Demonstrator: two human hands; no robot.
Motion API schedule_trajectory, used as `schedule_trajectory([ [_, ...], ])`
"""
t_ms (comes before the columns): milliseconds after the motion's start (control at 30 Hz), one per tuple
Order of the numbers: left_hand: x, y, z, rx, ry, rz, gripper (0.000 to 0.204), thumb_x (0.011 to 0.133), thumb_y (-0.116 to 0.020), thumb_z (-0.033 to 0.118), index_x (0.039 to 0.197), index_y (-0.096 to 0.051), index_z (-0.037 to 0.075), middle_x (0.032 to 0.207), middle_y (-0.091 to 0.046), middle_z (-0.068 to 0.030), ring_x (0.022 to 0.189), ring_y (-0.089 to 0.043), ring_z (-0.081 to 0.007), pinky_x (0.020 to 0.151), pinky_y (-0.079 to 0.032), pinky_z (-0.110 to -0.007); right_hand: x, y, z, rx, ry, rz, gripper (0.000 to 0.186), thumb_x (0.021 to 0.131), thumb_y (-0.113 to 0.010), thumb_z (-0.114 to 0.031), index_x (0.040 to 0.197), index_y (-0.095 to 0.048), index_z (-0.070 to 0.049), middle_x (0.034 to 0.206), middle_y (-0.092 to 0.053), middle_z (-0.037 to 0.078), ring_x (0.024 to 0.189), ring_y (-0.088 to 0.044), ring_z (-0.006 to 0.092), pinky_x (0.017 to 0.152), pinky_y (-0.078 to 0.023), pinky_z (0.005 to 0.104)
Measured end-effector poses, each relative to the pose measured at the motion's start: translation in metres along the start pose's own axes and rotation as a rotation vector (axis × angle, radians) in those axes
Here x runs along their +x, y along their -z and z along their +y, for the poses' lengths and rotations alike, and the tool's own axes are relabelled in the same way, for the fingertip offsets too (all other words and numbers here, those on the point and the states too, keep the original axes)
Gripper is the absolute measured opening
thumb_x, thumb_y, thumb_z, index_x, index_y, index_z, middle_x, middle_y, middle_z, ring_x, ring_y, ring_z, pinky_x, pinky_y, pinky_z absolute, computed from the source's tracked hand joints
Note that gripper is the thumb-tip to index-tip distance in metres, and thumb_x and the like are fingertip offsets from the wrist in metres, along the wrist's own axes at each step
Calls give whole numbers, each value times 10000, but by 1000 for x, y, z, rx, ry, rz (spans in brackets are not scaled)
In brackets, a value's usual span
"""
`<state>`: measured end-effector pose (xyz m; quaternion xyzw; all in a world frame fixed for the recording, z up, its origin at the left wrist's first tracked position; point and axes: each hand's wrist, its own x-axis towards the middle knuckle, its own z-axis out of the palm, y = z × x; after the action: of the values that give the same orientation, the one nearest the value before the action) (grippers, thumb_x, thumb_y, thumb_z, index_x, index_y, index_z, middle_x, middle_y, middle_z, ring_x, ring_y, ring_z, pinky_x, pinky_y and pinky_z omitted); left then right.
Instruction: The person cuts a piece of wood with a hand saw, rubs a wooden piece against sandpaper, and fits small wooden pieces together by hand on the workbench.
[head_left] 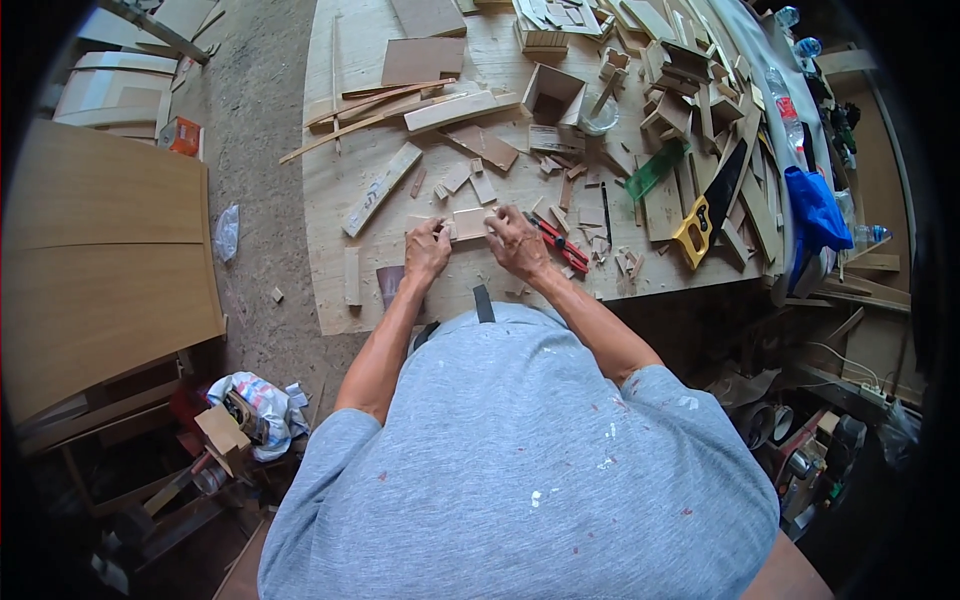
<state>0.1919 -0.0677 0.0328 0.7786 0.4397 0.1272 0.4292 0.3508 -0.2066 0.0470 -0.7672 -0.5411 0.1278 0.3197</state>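
A small pale wooden block lies between my two hands near the front of the workbench. My left hand is closed on its left end, fingers bent inward. At the other end, my right hand pinches the same block. Red-handled pliers rest right beside my right hand. Close to my left wrist is a brown piece of sandpaper-like sheet, partly covered by the forearm. Small wood offcuts are scattered just beyond the block.
The plywood bench top carries a long wooden bar, thin strips and several box-like wooden pieces. A handsaw with a yellow handle lies at right, near a green plastic piece and a blue bag.
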Motion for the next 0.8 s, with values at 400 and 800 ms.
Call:
schedule_trajectory([
  [400, -4, -2, -7, -29, 41, 15, 344, 898, -623, 193, 1155, -694, -25, 1022, -712, -264, 935, -724, -341, 863, -555, -391, -8, 3, -3, -212, 342, -119, 129, 776, -631, -68, 897, -626, -24, 1087, -589, 155, 1030, -575, 305, 869, -459, 420],
  [800, -34, -17, 6, 151, -25, 204, 482, 848, -713, 166, 1282, -592, -3, 1044, -638, -214, 952, -651, -365, 883, -525, -422, 23, 31, 47, -82, -24, -44, 166, 873, -667, -191, 976, -644, -63, 1016, -626, 133, 986, -619, 326, 887, -466, 457],
])
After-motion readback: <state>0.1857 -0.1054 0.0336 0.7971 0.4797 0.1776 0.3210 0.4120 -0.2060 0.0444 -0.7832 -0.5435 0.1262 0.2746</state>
